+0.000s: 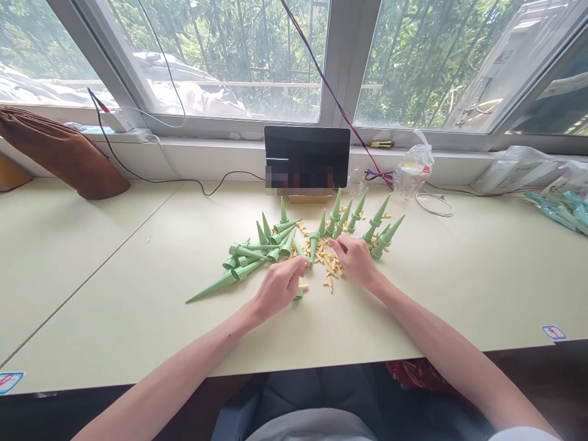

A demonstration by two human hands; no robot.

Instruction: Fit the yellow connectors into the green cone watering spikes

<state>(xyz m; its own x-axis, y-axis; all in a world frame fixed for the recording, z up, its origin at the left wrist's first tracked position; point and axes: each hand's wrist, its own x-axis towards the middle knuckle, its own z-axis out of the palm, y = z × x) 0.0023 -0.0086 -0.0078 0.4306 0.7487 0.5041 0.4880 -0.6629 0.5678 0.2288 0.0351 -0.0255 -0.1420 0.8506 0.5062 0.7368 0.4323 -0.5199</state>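
Observation:
My left hand [281,285] is closed around a small green cone piece [299,293] that pokes out under its fingers, low over the table. My right hand [354,260] rests on a scatter of small yellow pegs [331,264], fingers curled in a pinch; what it grips is too small to name. Several green cone spikes lie on their sides [250,254] to the left of my hands. Others stand upright [349,217] just beyond my right hand.
A dark tablet [307,158] stands propped at the back of the pale table [114,294]. A brown bag [64,153] lies far left, plastic bags [416,165] and teal packets [563,208] to the right. Cables run along the window sill.

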